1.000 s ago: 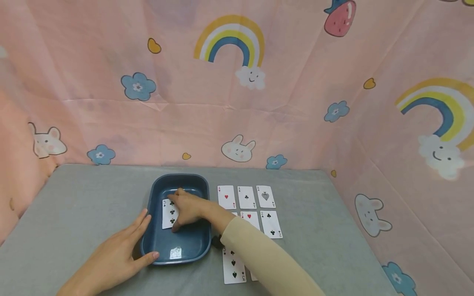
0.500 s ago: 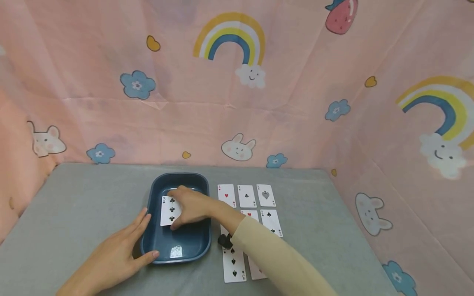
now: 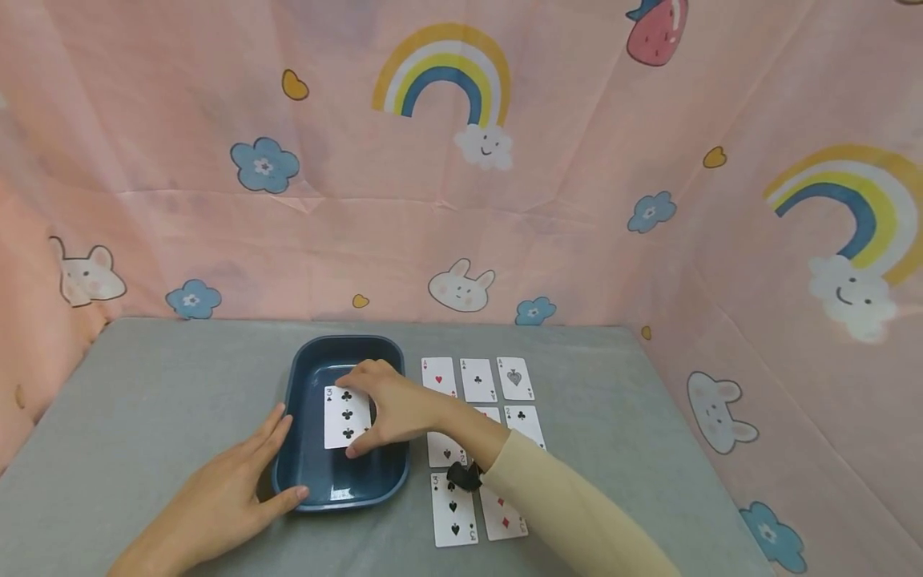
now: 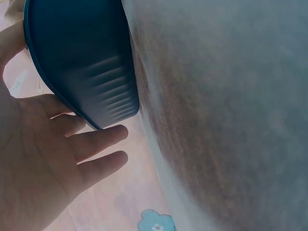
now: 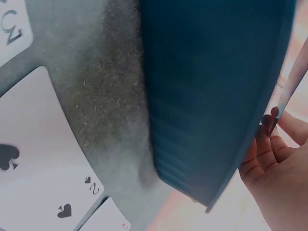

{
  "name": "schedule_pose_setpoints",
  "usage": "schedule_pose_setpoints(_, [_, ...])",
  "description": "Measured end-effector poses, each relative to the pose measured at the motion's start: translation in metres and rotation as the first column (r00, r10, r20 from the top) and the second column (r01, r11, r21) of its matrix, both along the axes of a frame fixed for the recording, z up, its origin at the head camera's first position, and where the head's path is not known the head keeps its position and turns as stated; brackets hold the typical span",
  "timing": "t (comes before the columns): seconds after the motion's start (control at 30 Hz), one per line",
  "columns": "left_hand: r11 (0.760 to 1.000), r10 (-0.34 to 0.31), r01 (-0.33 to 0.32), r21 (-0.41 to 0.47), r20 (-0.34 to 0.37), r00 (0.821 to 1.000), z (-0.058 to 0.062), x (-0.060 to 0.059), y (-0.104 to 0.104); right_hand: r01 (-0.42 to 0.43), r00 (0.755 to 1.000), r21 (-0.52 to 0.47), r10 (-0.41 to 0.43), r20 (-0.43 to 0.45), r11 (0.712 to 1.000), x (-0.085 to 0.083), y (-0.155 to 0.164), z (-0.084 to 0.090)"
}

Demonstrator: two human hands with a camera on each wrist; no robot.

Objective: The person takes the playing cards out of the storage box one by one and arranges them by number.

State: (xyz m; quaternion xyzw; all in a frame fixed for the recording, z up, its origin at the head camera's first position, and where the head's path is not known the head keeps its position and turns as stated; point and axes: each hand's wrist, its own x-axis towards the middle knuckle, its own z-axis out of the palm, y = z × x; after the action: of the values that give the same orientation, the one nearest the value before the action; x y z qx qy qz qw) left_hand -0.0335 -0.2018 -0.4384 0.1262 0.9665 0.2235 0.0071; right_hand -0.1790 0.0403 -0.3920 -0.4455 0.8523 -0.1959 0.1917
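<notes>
The right hand (image 3: 397, 405) pinches a three of clubs playing card (image 3: 348, 417) by opposite edges, thumb at the near edge and fingers at the far one. In the right wrist view the card (image 5: 294, 77) shows edge-on, above the rim of the blue tray (image 5: 211, 96). Fairly straight fingers of the left hand (image 3: 223, 481) touch the left side of the tray (image 3: 277, 477), its thumb over the near left rim. The left wrist view shows that hand (image 4: 43, 154) against the tray's outer wall (image 4: 91, 72), two fingers extending past its end.
Right of the tray, face-up cards lie in rows: ace of hearts (image 3: 438, 375), ace of clubs (image 3: 478, 381), ace of spades (image 3: 515, 378), then twos and threes. The right forearm (image 3: 570, 505) covers part of them. Pink printed cloth (image 3: 332, 248) hangs behind the grey table (image 3: 180, 377).
The right hand and the three of clubs have shifted rightward within the tray's outline, and more of the card shows. The right forearm has swung right, uncovering more cards. The left hand stays put.
</notes>
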Motion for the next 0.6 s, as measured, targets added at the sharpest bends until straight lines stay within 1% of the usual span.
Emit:
schedule_pose_setpoints(0.23, [1.000, 0.000, 0.000, -0.005, -0.026, 1.000, 0.000, 0.001, 0.000, -0.004, 1.000, -0.050, 0.006, 0.028, 0.999, 0.006, 0.016, 0.008])
schedule_pose_setpoints(0.33, [1.000, 0.001, -0.001, -0.003, -0.024, 1.000, 0.001, 0.001, 0.000, 0.005, 0.999, -0.062, -0.003, 0.034, 0.998, 0.009, 0.023, 0.009])
schedule_pose_setpoints(0.47, [1.000, 0.010, -0.010, -0.002, -0.004, 1.000, 0.002, 0.001, 0.001, 0.022, 0.999, -0.066, -0.019, 0.041, 0.998, 0.012, 0.034, 0.010])
schedule_pose_setpoints(0.6, [1.000, 0.011, -0.011, -0.002, -0.006, 1.000, 0.002, 0.001, 0.002, 0.036, 0.999, -0.067, -0.034, 0.035, 0.997, 0.015, 0.045, 0.011])
